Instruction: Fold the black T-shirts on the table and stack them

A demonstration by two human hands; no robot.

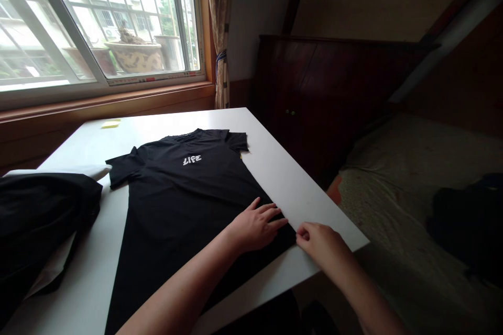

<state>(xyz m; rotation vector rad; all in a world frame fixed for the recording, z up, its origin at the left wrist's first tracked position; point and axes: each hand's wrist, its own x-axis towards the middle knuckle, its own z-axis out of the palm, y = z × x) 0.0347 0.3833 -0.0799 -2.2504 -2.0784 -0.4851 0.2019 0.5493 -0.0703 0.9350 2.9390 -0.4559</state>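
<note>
A black T-shirt (176,199) with white lettering on its chest lies spread out on a white table (302,183), its collar toward the window. My left hand (257,224) rests flat on the shirt near its right side edge, fingers spread. At the shirt's lower right corner, my right hand (316,238) has its fingertips pinched on the hem. My left forearm crosses over the lower part of the shirt and hides some of it.
Dark and white garments (43,214) are heaped on the table's left side. A yellow slip (110,123) lies near the far left corner. Beyond the table stand a window (118,21), a curtain (220,36), a dark red cabinet (298,94) and a covered bed (393,193) at right.
</note>
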